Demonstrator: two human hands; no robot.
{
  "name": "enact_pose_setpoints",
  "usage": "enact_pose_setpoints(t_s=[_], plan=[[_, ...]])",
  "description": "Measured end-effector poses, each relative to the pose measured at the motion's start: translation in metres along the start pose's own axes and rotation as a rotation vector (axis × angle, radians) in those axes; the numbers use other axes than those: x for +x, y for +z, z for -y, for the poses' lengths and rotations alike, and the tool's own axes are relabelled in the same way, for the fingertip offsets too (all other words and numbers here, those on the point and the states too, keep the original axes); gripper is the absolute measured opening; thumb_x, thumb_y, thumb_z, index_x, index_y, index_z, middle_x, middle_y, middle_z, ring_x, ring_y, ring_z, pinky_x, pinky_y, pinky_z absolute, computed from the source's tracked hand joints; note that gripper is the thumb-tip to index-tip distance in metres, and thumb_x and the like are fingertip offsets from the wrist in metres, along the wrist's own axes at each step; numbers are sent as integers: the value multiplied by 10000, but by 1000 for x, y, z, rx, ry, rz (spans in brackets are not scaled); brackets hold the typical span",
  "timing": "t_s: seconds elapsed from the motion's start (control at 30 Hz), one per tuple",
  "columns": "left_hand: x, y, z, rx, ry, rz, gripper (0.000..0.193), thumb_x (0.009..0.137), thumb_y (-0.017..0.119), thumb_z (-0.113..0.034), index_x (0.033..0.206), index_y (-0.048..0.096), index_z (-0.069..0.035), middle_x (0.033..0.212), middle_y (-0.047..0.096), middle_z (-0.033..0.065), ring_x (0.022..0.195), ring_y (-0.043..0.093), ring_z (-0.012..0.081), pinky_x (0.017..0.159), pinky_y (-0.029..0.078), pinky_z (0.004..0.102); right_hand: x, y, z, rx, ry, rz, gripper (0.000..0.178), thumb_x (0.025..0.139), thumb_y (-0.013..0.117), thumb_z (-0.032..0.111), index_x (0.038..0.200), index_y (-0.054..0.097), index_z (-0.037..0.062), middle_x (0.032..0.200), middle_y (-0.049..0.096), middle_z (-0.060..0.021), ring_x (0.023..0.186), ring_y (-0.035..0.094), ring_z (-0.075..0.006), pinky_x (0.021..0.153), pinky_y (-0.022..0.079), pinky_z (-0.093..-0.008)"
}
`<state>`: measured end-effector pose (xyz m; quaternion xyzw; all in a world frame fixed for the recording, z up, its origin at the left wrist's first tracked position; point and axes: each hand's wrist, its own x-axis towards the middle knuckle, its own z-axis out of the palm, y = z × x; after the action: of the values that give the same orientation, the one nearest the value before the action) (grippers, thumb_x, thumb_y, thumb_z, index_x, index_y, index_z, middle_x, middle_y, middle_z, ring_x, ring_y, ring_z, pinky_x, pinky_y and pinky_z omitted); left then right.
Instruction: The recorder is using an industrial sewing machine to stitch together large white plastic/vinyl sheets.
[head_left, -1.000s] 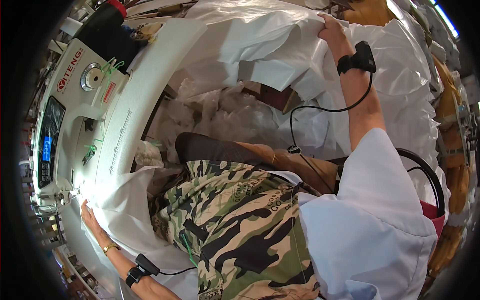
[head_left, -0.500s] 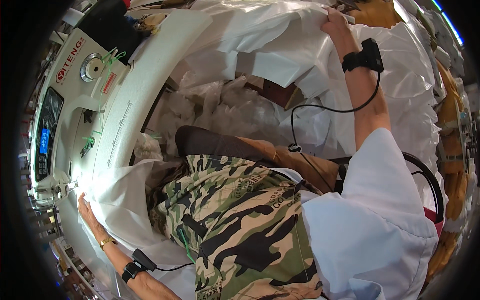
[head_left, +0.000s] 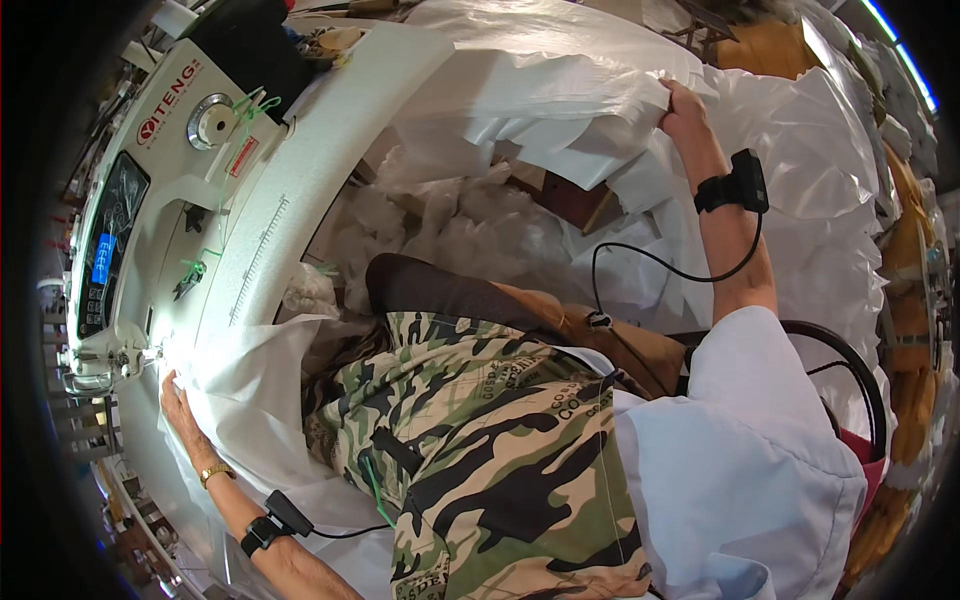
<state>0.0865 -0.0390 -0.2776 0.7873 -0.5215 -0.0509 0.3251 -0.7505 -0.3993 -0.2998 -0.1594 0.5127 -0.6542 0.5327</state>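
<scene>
Now the right hand point(head_left: 682, 108) has slid lower, fingers clamped on the white fabric point(head_left: 560, 90); left hand point(head_left: 178, 405) stays flat, open, pressing cloth beside the sewing machine point(head_left: 190, 190).

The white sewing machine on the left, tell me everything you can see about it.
The sewing machine is long, white and smooth, plastic or painted metal by its look, running diagonally across the upper left. Its body carries a round silver handwheel, a printed ruler scale, a dark control panel with a blue lit display, and green thread. White fabric lies under its needle end, where the left hand presses flat. The right hand grips fabric far from it.
</scene>
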Motion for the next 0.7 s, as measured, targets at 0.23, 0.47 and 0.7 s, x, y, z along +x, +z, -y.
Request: enact_pose_setpoints(t_s=[0.23,0.47,0.7], plan=[[-3,-2,-3,6,-2,-1,521,914,518,-399,1282,529,-32,1330,501,113,1282,386,252,1092,286,397,-14,-7,-15,-48,24,-16,368,944,546,141,1254,476,-46,1215,590,-196,1085,605,-351,959,481,-535],[-1,1,-8,5,9,-3,469,928,492,-334,1287,525,-33,1338,501,112,1289,383,260,1092,284,400,-17,-50,-54,-153,71,-52,391,935,574,198,1240,507,-36,1197,601,-183,1029,623,-321,926,507,-475],[2,2,-3,15,-2,11,476,923,494,-343,1279,530,-28,1330,504,124,1285,391,273,1087,289,413,8,-148,-130,-732,-269,356,392,953,567,256,1231,533,-18,1195,610,-151,1065,612,-307,940,498,-478]])
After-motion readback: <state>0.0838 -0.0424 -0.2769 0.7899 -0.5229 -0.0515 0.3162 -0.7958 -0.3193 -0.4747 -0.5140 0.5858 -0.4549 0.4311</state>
